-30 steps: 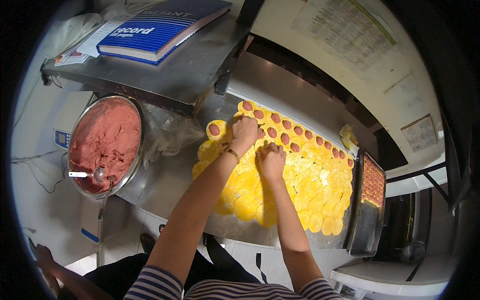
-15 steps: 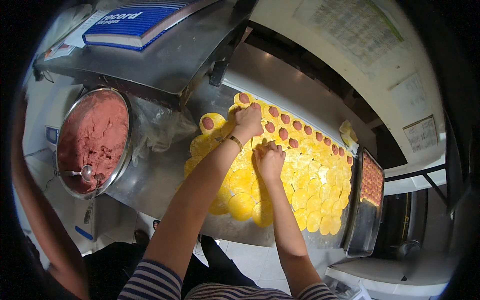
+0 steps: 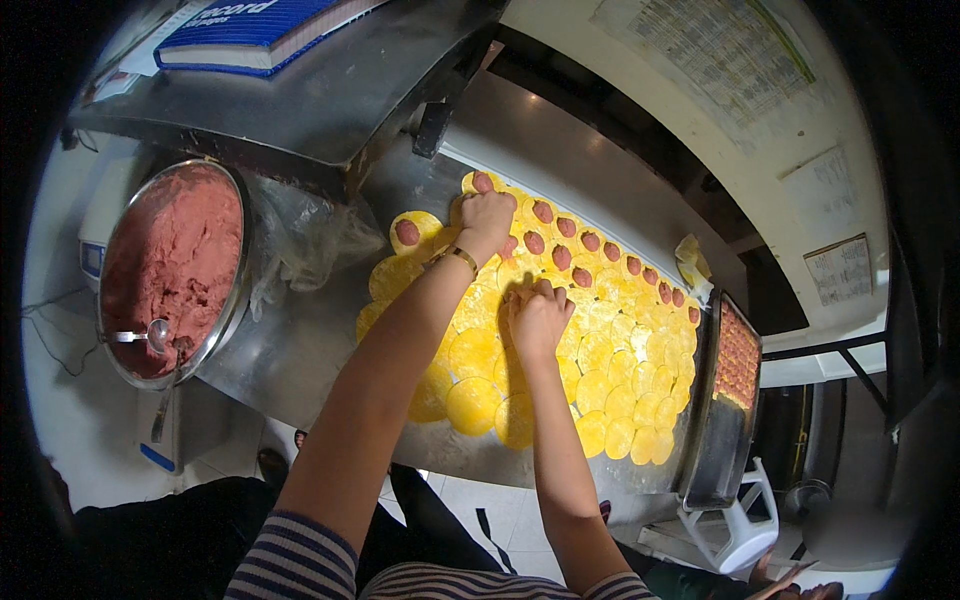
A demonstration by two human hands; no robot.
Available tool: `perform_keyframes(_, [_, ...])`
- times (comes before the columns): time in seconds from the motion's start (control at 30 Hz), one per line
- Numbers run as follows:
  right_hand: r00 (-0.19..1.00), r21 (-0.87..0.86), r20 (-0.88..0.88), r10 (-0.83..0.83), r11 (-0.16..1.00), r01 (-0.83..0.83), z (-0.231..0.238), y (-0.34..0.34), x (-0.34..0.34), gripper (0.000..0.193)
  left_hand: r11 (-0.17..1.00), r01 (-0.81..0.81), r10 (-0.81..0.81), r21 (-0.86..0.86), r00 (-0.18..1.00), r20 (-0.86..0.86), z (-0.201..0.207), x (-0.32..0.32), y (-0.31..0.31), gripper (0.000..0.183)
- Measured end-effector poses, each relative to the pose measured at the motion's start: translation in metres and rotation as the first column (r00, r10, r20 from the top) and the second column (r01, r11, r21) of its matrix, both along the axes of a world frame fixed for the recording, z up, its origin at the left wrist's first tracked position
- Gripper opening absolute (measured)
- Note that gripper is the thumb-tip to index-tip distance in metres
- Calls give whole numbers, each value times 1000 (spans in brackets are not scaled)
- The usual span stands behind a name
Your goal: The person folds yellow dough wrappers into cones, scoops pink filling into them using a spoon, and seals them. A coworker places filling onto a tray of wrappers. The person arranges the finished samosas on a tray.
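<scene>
Many round yellow dough wrappers [image 3: 610,370] lie spread over a steel worktable [image 3: 300,350]. The far rows carry small dabs of pink meat filling [image 3: 562,257]. My left hand [image 3: 487,215], with a gold bracelet at the wrist, rests curled on a wrapper in the far rows; what it pinches is hidden. My right hand [image 3: 537,317] presses fingers-down on the wrappers in the middle of the spread, its fingertips hidden. A wide steel bowl of pink minced meat [image 3: 170,265] with a spoon [image 3: 140,335] in it sits at my left.
A blue book [image 3: 255,30] lies on a raised steel shelf at the back left. Crumpled clear plastic [image 3: 300,245] sits beside the bowl. A tray of filled pieces [image 3: 735,365] stands at the right end. A white plastic stool [image 3: 735,520] is below it.
My view has shifted slightly. An arm seen at the lower left earlier is gone from view. Both my hands stay on the same wrappers, moving only slightly.
</scene>
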State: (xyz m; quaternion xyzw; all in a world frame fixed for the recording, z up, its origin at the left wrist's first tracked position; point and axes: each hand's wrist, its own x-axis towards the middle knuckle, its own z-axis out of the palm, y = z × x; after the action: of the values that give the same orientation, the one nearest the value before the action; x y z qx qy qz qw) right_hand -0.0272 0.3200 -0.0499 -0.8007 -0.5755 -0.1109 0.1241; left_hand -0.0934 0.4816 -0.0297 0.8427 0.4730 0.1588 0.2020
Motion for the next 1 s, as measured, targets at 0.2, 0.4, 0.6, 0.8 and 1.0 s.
perform_keyframes(0.2, [1000, 32, 7, 22, 999, -23, 2, 0, 6, 26, 997, -72, 72, -34, 997, 18, -1, -10, 11, 20])
perform_keyframes(0.4, [993, 49, -91, 79, 996, -75, 5, 6, 10, 29, 997, -34, 35, -62, 999, 3, 4, -18, 8, 24])
perform_keyframes(0.6, [994, 55, -34, 104, 993, -102, 2, 31, 18, 28, 999, 18, -19, 31, 999, 39, 7, -29, 6, 17])
perform_keyframes(0.8, [988, -102, 102, 120, 989, -110, 5, 42, 20, 33, 998, -52, 58, -35, 979, 194, 6, -34, 12, 17])
perform_keyframes(1.0, [967, -133, 238, 96, 989, -66, 8, 44, 12, 27, 996, -23, 44, -82, 961, 273, 11, -62, 15, 16])
